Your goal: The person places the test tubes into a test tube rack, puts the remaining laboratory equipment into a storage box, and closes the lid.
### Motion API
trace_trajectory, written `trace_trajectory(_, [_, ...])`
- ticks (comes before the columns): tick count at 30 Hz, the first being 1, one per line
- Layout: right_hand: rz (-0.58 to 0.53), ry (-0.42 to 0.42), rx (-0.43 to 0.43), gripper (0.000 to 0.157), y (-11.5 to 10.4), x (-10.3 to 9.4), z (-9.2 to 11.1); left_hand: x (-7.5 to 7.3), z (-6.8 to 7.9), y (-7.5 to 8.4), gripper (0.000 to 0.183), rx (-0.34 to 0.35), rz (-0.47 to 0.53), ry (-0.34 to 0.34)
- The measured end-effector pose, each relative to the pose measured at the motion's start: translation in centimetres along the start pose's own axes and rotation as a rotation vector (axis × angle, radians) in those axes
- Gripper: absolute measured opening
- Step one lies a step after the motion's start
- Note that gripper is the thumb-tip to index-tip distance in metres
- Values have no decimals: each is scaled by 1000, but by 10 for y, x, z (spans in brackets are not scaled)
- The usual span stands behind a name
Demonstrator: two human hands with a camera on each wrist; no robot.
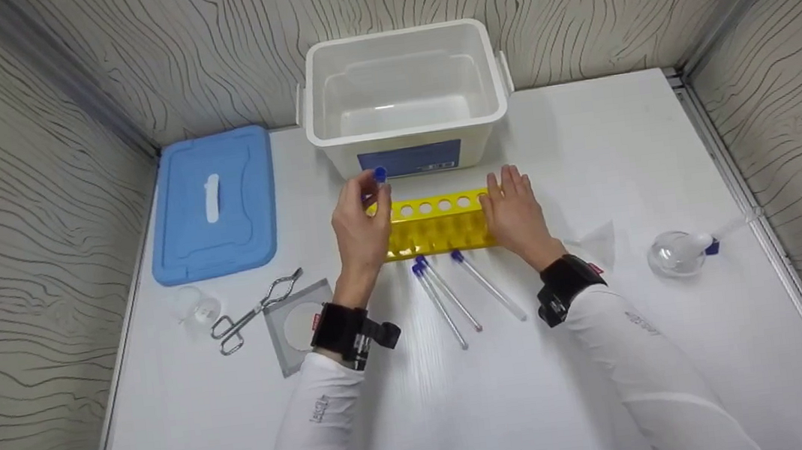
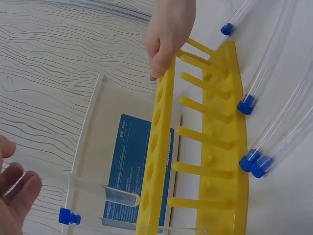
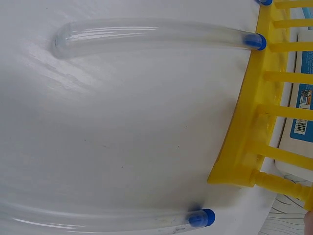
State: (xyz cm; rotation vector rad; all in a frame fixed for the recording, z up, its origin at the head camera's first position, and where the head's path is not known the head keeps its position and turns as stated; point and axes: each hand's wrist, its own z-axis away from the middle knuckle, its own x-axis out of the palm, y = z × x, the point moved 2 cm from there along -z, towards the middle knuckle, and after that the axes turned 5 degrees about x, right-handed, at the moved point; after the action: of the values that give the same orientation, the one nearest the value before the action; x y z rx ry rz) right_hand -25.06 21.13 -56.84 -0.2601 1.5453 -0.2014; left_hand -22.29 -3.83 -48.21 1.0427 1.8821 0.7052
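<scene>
My left hand (image 1: 362, 226) pinches a clear test tube (image 2: 120, 196) with a blue cap (image 1: 380, 174). In the left wrist view, the tube's rounded end is right at a hole in the top bar of the yellow test tube rack (image 1: 440, 234). Another tube, with a blue cap (image 2: 68, 216), stands in the rack's left end. My right hand (image 1: 517, 215) rests against the rack's right end, fingers extended and thumb at the top bar. On the table before the rack lie several blue-capped tubes (image 1: 491, 286); one (image 3: 107, 221) is hidden under my right arm in the head view.
Behind the rack stands a white bin (image 1: 340, 158), with its blue lid (image 1: 180, 205) flat to the left. At left lie a small glass vessel (image 1: 195, 309), metal tongs (image 1: 253, 316) and a wire gauze (image 1: 282, 344). At right are a clear funnel (image 1: 603, 243) and a glass flask (image 1: 672, 254).
</scene>
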Motion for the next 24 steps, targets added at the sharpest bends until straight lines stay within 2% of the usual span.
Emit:
trace_trajectory(8, [-2,-41,32,61,0,0,-1,6,-1,-3,26,-26,-15,-5])
trace_trajectory(20, [-14,1,-3,59,0,0,0,11,3,-18,23,-61,-12,-32])
trace_trajectory(24, [-8,28,-23,57,0,1,0,13,6,-22,24,-56,-51,-53])
